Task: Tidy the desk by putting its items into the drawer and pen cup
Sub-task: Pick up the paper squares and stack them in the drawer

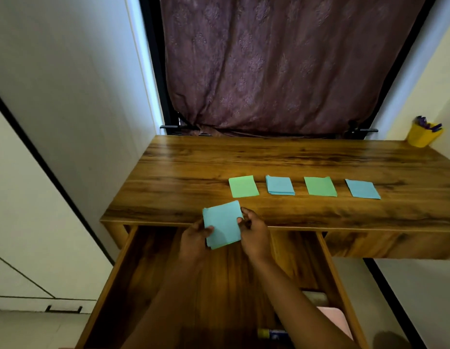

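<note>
I hold the blue pad (222, 224) in both hands, above the open drawer (133, 273), just at the desk's (244, 157) front edge. My left hand (195, 241) grips its lower left side, thumb curled over the top face. My right hand (254, 235) pinches the right edge, thumb on top, fingers underneath. The pad is tilted a bit and not touching the drawer bottom, as far as I can tell.

On the desk, a row of four more pads, well apart from each other: green pad (243, 186) at left, then blue stack (280, 185), second green pad (320, 186), last blue pad (362, 189) at right. All lie flat.

The yellow pen cup (423, 136) sits at the far right back corner, with purple pens (429, 125) in it.

In the drawer near me, right side: a pink thing (337, 323), a grey thing (317, 297) behind it, and a small yellow-and-blue item (273, 334); too dark to tell what they are.

A purple curtain (281, 59) hangs behind the desk.
</note>
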{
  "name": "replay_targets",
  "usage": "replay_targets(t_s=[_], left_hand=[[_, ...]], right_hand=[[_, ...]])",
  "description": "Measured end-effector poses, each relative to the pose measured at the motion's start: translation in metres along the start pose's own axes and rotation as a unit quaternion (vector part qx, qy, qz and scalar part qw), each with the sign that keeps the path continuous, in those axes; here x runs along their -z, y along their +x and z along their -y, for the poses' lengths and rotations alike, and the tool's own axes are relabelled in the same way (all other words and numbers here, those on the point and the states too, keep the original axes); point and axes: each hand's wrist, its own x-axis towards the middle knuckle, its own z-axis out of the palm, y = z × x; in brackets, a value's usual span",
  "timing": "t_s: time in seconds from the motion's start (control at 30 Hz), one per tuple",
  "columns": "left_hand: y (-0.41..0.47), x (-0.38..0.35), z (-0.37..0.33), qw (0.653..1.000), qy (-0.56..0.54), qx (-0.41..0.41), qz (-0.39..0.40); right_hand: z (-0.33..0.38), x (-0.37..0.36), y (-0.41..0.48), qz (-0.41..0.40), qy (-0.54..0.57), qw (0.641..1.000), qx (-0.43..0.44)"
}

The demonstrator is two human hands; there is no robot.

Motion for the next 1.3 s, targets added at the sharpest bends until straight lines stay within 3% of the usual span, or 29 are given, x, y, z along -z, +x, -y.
replay_targets(t_s=[0.13, 0.27, 0.4, 0.53, 0.77, 0.93, 1.0, 1.3], left_hand=[[-0.005, 0.038, 0.018, 0.993, 0.056, -0.04, -0.1], [-0.003, 0.073, 0.028, 0.986, 0.088, -0.024, -0.138], [0.011, 0.105, 0.04, 0.976, 0.166, 0.026, -0.14], [0.036, 0.127, 0.043, 0.97, 0.175, 0.079, -0.147], [0.068, 0.143, 0.035, 0.964, 0.009, 0.145, -0.222], [0.063, 0.155, 0.041, 0.949, -0.121, 0.19, -0.222], [0.064, 0.159, 0.04, 0.934, -0.208, 0.19, -0.219], [0.07, 0.162, 0.052, 0.901, -0.307, 0.194, -0.237]], right_hand=[[-0.009, -0.029, -0.017, 0.058, 0.017, 0.996, -0.071], [-0.015, -0.053, -0.027, 0.163, 0.123, 0.955, -0.215], [-0.031, -0.098, -0.033, 0.155, 0.157, 0.93, -0.294], [-0.036, -0.144, -0.024, 0.115, 0.172, 0.921, -0.33], [-0.038, -0.208, 0.011, 0.093, 0.131, 0.929, -0.334], [-0.049, -0.227, 0.017, 0.192, -0.007, 0.934, -0.301], [-0.054, -0.223, 0.019, 0.186, -0.031, 0.937, -0.294], [-0.066, -0.225, 0.021, 0.245, 0.002, 0.916, -0.317]])
